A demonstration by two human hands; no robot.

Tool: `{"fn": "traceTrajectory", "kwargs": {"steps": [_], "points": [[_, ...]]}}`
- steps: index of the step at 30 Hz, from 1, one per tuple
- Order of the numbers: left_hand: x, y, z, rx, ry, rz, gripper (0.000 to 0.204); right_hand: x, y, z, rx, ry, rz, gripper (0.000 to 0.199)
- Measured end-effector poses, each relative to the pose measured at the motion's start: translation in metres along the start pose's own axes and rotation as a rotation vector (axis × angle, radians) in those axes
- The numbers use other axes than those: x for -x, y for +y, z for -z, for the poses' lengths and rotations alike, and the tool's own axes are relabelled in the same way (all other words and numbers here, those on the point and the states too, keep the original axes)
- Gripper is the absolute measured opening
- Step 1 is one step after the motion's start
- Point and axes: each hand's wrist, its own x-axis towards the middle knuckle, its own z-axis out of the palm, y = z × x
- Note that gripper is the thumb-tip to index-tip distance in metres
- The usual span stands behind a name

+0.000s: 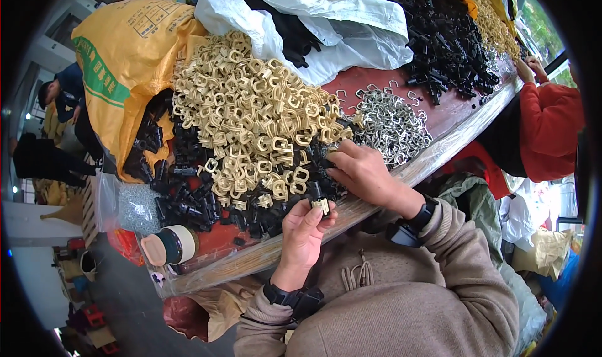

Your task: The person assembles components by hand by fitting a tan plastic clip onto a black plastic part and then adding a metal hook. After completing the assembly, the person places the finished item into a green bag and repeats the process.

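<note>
A small assembled part (pixel 322 205), black with a cream clip on it, is pinched between the thumb and fingertips of the left hand (pixel 303 234), just above the near table edge (pixel 439 153). Its long axis cannot be told with certainty; the cream end is turned toward the lower right, the black end up toward the piles. The left fingers are closed together on the part. The right hand (pixel 364 172) is laid palm down just beyond it, at the foot of the cream heap, with its fingers bent together over black pieces; whether anything is gripped there cannot be told. Dark bands are worn on both wrists, and tan sleeves are seen.

A large heap of cream clips (pixel 251 118) is spread before the hands, over a bed of black parts (pixel 188 187). To the right of it a smaller pile of metal clips (pixel 389 125) is lying on the red table top. Farther back a second mound of black parts (pixel 445 37) is seen, with a white bag (pixel 313 18) beside it and a yellow sack (pixel 125 62) at the left. A roll of tape (pixel 172 244) is set near the left corner. At the right a person in a red sleeve (pixel 545 125) is placed at the same table
</note>
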Motion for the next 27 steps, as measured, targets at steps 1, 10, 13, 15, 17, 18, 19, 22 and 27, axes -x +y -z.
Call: {"fn": "traceTrajectory", "kwargs": {"steps": [1,10,13,15,17,18,19,22,27], "points": [[0.000,0.000,0.000,-0.005,-0.002,-0.003,0.016,-0.002,-0.001,-0.003,-0.001,0.005,0.002,0.017],[-0.001,-0.002,0.000,0.006,0.014,-0.034,0.020,-0.003,-0.004,-0.014,0.044,0.051,0.064,0.019],[-0.001,-0.003,0.000,0.006,0.013,-0.053,0.021,-0.002,-0.002,-0.012,0.007,0.067,0.074,0.019],[0.000,-0.003,-0.001,0.012,0.027,-0.056,0.021,0.000,0.000,-0.011,-0.188,0.062,0.031,0.017],[-0.001,-0.003,-0.002,0.016,0.035,-0.063,0.020,0.003,0.002,-0.008,-0.286,0.057,0.014,0.016],[-0.001,-0.003,-0.002,0.020,0.040,-0.067,0.020,0.005,0.003,-0.006,-0.424,0.022,-0.066,0.015],[-0.001,-0.003,-0.003,0.024,0.047,-0.072,0.020,0.007,0.003,-0.005,-0.561,-0.014,-0.147,0.014],[-0.002,-0.004,-0.005,0.013,0.070,-0.085,0.020,0.011,-0.002,-0.002,-0.900,-0.069,-0.274,0.013],[-0.004,-0.006,-0.011,-0.036,0.101,-0.089,0.019,0.018,-0.002,0.003,-1.375,-0.088,-0.353,0.012]]}}
